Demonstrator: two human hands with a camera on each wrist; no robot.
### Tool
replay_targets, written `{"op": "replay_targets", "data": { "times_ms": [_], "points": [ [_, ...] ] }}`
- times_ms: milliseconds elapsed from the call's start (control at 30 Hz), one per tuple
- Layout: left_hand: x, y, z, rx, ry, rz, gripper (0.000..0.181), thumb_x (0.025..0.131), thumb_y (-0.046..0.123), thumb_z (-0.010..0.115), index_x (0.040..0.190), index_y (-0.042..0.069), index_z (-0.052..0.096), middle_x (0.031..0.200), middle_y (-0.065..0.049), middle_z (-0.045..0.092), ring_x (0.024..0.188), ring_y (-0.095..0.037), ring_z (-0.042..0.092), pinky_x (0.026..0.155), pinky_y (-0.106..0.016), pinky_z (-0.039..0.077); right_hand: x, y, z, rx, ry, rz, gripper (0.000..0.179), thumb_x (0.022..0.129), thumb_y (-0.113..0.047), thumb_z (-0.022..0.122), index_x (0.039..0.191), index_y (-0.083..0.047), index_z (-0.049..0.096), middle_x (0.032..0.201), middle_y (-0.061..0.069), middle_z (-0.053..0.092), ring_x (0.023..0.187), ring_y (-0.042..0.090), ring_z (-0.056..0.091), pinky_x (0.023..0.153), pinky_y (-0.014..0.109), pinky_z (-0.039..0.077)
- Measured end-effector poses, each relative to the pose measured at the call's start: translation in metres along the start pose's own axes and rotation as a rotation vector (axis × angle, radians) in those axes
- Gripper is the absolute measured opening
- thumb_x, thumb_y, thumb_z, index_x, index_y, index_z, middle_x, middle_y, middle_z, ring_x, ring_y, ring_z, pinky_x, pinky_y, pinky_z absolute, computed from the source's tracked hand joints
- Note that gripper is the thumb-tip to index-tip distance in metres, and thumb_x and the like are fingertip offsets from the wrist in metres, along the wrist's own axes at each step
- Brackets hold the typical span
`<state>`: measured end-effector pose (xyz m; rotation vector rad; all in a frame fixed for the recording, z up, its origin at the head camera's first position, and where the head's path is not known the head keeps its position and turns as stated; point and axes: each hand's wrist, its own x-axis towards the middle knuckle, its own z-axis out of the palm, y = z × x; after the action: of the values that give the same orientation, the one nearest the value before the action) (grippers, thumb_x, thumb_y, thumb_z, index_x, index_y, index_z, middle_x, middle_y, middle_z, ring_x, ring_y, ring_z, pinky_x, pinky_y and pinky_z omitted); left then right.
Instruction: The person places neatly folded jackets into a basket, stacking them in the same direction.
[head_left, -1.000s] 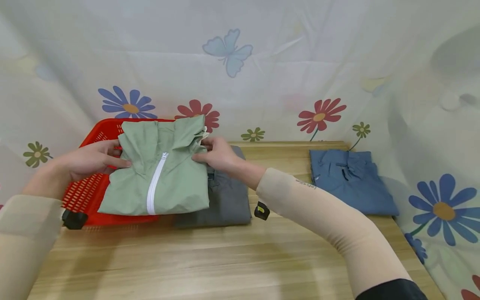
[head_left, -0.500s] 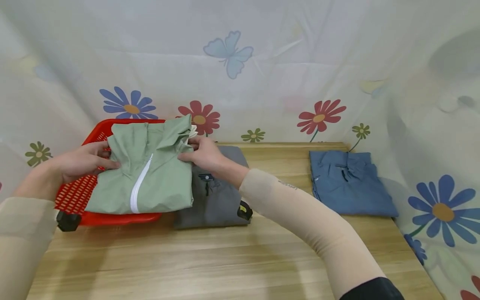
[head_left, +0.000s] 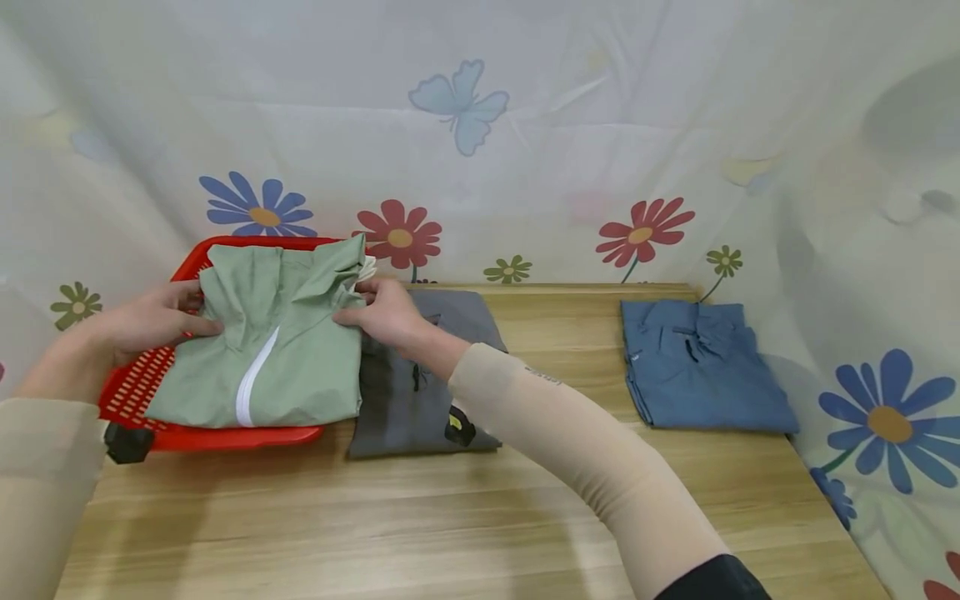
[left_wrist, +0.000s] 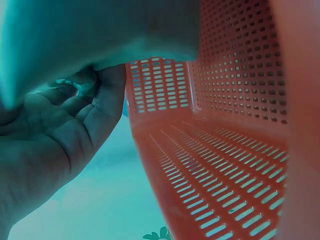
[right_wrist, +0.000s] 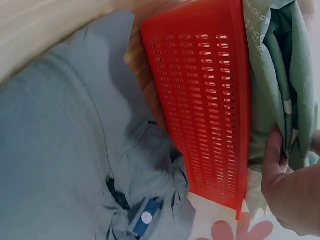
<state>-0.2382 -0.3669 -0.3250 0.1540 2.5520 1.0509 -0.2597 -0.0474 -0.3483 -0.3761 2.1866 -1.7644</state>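
A folded light green jacket with a white zipper lies held flat above the red basket, overlapping its rim. My left hand pinches the jacket's left edge, thumb on top. At the opposite edge, my right hand grips the folded layers; the right wrist view shows its fingers against the green cloth. In the left wrist view the jacket spans the basket's opening, with slotted walls and floor of the basket below.
Right beside the basket lies a folded grey garment, partly under the right forearm. A folded blue garment rests at the table's right side. The wooden table meets a flowered curtain behind.
Both hands have carried the green jacket leftward, farther over the red basket. More of the grey garment now shows. The blue garment has stayed put.
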Motion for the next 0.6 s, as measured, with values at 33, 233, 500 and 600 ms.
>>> {"op": "replay_targets", "data": {
  "times_ms": [33,233,500,600],
  "points": [
    [-0.001,-0.001,0.0,0.004,0.001,0.001,0.071,0.102,0.015,0.063,0.152,-0.012,0.021,0.14,-0.032,0.042,0.11,-0.036,0.055,0.079,-0.037,0.059,0.001,0.001,0.001,0.004,-0.002,0.012,0.057,0.092,-0.013,0.079,0.142,0.0,0.057,0.119,0.004,0.067,0.091,0.008,0.063,0.076,0.026,0.055],
    [-0.003,-0.005,-0.008,0.054,0.0,-0.012,0.074,0.103,0.016,0.062,0.153,-0.016,0.017,0.144,-0.035,0.037,0.112,-0.039,0.054,0.078,-0.035,0.059,0.004,0.001,0.005,0.049,-0.044,0.066,0.065,0.09,-0.017,0.081,0.146,-0.001,0.052,0.115,-0.002,0.064,0.087,0.011,0.064,0.077,0.031,0.057],
    [-0.002,-0.016,-0.012,0.204,0.028,-0.02,0.072,0.1,0.016,0.066,0.145,-0.022,0.026,0.132,-0.038,0.043,0.114,-0.049,0.046,0.089,-0.051,0.056,0.005,0.006,0.009,0.113,-0.114,0.115,0.065,0.093,-0.016,0.078,0.149,-0.002,0.048,0.122,0.004,0.062,0.095,0.014,0.066,0.095,0.035,0.055],
    [0.0,-0.02,-0.013,0.28,0.039,-0.038,0.073,0.097,0.015,0.069,0.144,-0.022,0.027,0.13,-0.041,0.043,0.112,-0.054,0.046,0.091,-0.065,0.051,0.005,0.007,0.008,0.172,-0.128,0.105,0.063,0.096,-0.012,0.074,0.15,0.001,0.046,0.125,0.009,0.063,0.098,0.018,0.069,0.098,0.037,0.054]
  ]
}}
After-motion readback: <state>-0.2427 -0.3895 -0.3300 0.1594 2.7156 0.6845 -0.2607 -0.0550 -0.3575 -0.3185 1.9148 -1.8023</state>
